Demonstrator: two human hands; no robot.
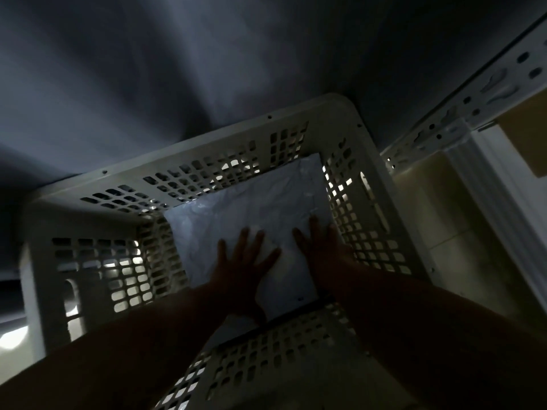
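Note:
A tall white plastic basket (189,161) with perforated walls stands below me in dim light. At its bottom lies a flat pale package in crinkled wrap (251,202), filling most of the floor. Both my arms reach down into the basket. My left hand (242,261) lies flat on the package with its fingers spread. My right hand (321,247) presses flat on the package beside it, fingers straight and pointing away from me.
A dark grey curtain or cloth (177,69) hangs behind the basket. A white slotted metal shelf post (479,96) runs diagonally at the right, with a pale floor (444,232) and a brown cardboard edge (529,143) near it.

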